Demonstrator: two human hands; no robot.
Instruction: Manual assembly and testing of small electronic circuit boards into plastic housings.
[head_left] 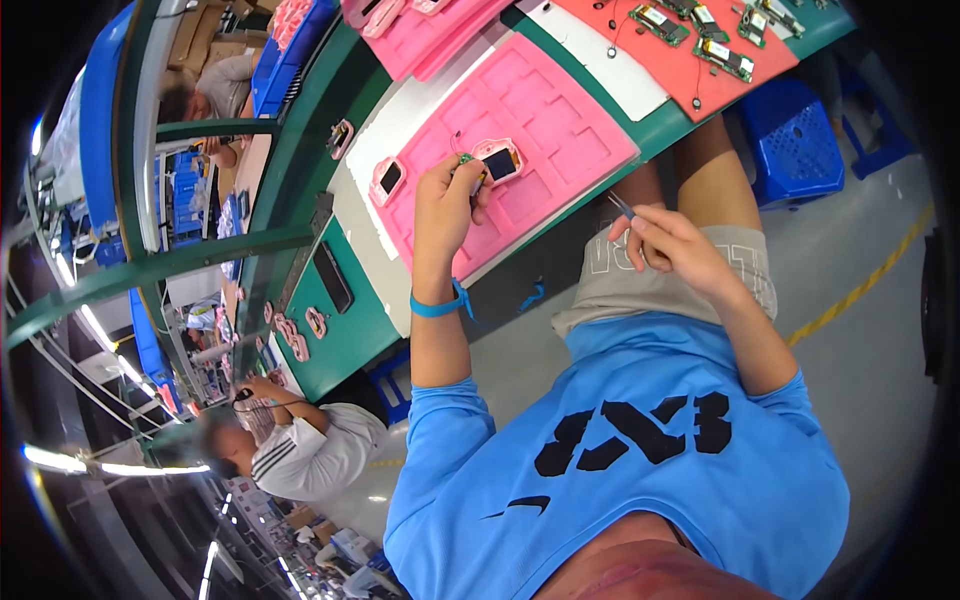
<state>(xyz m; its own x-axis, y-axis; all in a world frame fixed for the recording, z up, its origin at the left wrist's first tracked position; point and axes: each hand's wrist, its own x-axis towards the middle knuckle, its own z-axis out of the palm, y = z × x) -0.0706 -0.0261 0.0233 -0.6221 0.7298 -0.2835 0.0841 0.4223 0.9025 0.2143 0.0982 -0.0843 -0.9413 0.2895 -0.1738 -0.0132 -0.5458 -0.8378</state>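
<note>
My left hand (447,200) is over the pink moulded tray (530,95), its thumb and fingers pinched on a small green circuit board (466,159). Right beside those fingers, a pink casing with a dark screen (499,163) lies on the tray. A second pink casing (387,180) with a screen lies near the tray's left edge. My right hand (672,245) is closed around thin tweezers (622,207), held off the table's near edge above my lap. The tweezer tips point up and left, apart from the tray.
Several circuit boards with wires (722,58) lie on a red mat (660,60) at the far right. Stacked pink trays (430,40) stand behind. Leftward are a black phone (333,277) and several pink casings (290,338). A blue stool (795,145) stands right; a person (320,450) sits left.
</note>
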